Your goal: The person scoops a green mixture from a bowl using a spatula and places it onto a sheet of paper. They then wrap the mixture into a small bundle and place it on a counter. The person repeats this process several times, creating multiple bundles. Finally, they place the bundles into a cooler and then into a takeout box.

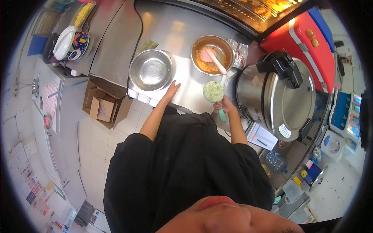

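My right hand (224, 105) is closed on a container heaped with pale green, crumbly food (213, 92); a mint-green handle (222, 114) sticks out below the fingers. My left hand (172, 91) is bare, fingers extended, over the steel counter's front edge, just right of an empty-looking steel bowl (151, 70) with a few specks inside. Beyond my right hand stands a round metal pot (195, 59) with orange food (205, 66) at its bottom and a pink spoon (215, 59) resting in it. Whether the green food sits in a cup or a ladle is unclear.
A large lidded steel cooker (294, 99) stands at right, beside a red cooler box (306, 49). Crumpled foil (239, 52) lies by the pot. A lit glass food display (256, 11) is behind. An open cardboard box (106, 107) sits on the floor at left; a black cable (141, 23) crosses the counter.
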The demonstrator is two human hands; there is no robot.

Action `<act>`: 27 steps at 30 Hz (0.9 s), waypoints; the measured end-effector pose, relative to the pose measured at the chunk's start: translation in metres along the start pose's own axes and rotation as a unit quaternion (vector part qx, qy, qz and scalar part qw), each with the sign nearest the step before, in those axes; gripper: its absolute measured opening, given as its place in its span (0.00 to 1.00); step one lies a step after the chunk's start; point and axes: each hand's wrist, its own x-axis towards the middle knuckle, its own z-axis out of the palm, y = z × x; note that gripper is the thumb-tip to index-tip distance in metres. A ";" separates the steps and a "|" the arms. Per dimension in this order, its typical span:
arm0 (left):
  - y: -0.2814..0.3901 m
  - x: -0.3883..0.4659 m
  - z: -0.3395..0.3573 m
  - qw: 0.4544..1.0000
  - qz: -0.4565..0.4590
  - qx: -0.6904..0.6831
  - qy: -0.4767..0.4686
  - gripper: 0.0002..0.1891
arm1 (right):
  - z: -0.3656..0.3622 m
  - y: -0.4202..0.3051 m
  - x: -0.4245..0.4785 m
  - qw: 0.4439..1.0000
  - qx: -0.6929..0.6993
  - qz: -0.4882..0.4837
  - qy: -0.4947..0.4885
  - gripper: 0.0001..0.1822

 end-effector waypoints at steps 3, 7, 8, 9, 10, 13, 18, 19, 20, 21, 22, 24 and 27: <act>0.026 -0.040 -0.017 0.986 0.038 0.161 -0.013 0.28 | 0.053 0.021 0.021 0.999 0.008 -0.027 -0.045 0.17; 0.020 -0.095 -0.074 0.972 0.135 0.182 -0.057 0.17 | 0.169 0.013 0.089 0.985 -0.134 -0.092 0.057 0.17; 0.017 -0.103 -0.090 0.982 0.082 0.151 -0.080 0.18 | 0.199 0.013 0.108 0.965 -0.205 -0.116 0.116 0.17; 0.026 -0.107 -0.108 0.985 0.035 0.131 -0.109 0.18 | 0.211 0.011 0.127 0.930 -0.304 -0.150 0.139 0.17; 0.030 -0.114 -0.125 0.986 -0.015 0.099 -0.133 0.19 | 0.224 0.009 0.152 0.882 -0.406 -0.173 0.164 0.19; 0.026 -0.111 -0.178 0.979 -0.019 0.197 -0.038 0.21 | 0.252 0.029 0.219 0.533 -0.756 -0.256 0.282 0.23; -0.001 -0.053 -0.237 0.983 0.038 0.149 0.099 0.27 | 0.235 0.031 0.264 0.468 -0.766 -0.284 0.338 0.27; 0.005 -0.043 -0.242 0.985 0.057 0.126 0.107 0.25 | 0.230 0.014 0.262 0.474 -0.738 -0.314 0.364 0.29; 0.011 -0.039 -0.243 0.986 0.074 0.104 0.112 0.24 | 0.235 0.011 0.258 0.481 -0.706 -0.342 0.391 0.31; 0.014 -0.037 -0.242 0.991 0.064 0.069 0.093 0.24 | 0.241 0.010 0.257 0.540 -0.696 -0.248 0.402 0.32; 0.023 -0.036 -0.241 0.995 0.058 0.036 0.073 0.24 | 0.267 0.009 0.247 0.593 -0.675 -0.153 0.412 0.34; 0.048 -0.035 -0.237 0.997 0.062 0.017 0.043 0.24 | 0.251 0.013 0.257 0.541 -0.739 -0.069 0.395 0.36; 0.051 -0.041 -0.227 0.994 0.090 -0.045 0.036 0.26 | 0.277 0.060 0.266 0.385 -0.814 -0.146 0.411 0.35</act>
